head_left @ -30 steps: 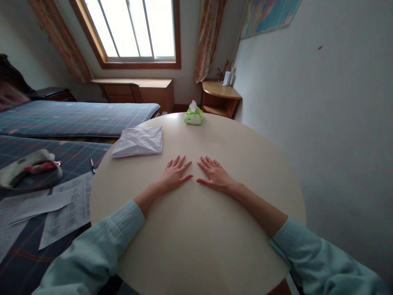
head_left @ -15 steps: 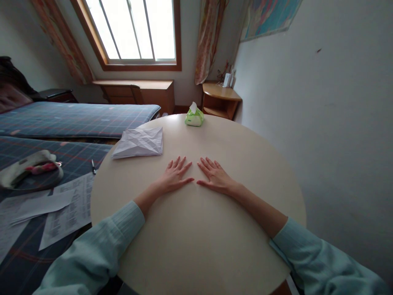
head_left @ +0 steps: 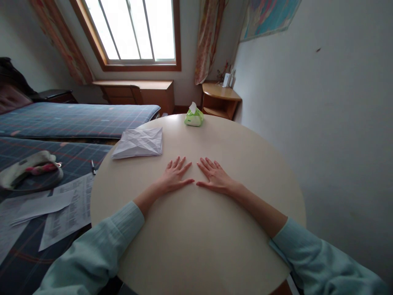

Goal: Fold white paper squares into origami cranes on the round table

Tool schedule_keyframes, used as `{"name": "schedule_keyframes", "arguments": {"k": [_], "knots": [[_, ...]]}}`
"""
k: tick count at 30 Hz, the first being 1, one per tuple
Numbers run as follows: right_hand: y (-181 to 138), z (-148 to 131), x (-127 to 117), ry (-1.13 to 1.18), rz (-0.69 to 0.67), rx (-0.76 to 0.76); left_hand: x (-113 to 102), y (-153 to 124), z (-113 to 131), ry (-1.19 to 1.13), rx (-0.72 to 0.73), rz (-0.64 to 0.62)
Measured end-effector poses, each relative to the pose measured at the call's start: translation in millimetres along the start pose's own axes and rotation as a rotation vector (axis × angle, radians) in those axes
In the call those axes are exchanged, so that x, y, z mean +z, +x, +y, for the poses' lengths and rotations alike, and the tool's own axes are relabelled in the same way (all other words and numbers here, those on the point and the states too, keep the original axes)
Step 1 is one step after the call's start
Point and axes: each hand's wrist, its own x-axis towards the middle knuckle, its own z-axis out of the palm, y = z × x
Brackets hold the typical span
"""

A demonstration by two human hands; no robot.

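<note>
My left hand and my right hand lie flat, palms down, side by side on the middle of a round beige table. All fingers are stretched out and apart, and neither hand holds anything. A creased, folded white paper rests on the table to the far left of my left hand, about a hand's length away. At the table's far edge stands a green and white tissue pack with a tissue sticking up.
A bed with a blue plaid cover runs along the table's left side, with printed sheets, a pen and a soft toy on it. A white wall is close on the right; a wooden corner shelf stands behind.
</note>
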Motion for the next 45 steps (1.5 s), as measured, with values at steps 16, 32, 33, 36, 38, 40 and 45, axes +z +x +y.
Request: {"name": "schedule_keyframes", "arguments": {"k": [16,32,33,36,38,40,45], "knots": [[-0.1,-0.4,-2.9,-0.001,-0.023,0.002,-15.3,-1.4,-19.5,0.039,-0.078,0.086],[-0.6,2.0,0.2,0.021,-0.005,-0.003,-39.3,-44.1,-139.8,0.103,-0.584,0.342],[-0.6,2.2,0.4,0.022,-0.001,-0.006,-37.7,-44.1,-142.2,0.104,-0.586,0.340],[-0.3,2.9,1.9,0.021,0.013,-0.009,-33.3,-43.8,-148.2,0.098,-0.588,0.317],[0.1,3.3,2.9,0.019,0.017,-0.008,-31.1,-43.9,-151.6,0.090,-0.589,0.303],[0.4,3.4,3.3,0.019,0.017,-0.007,-29.7,-44.1,-154.6,0.086,-0.591,0.304],[0.6,2.7,2.7,0.023,0.017,-0.010,-30.2,-45.1,-157.4,0.045,-0.568,0.275]]}}
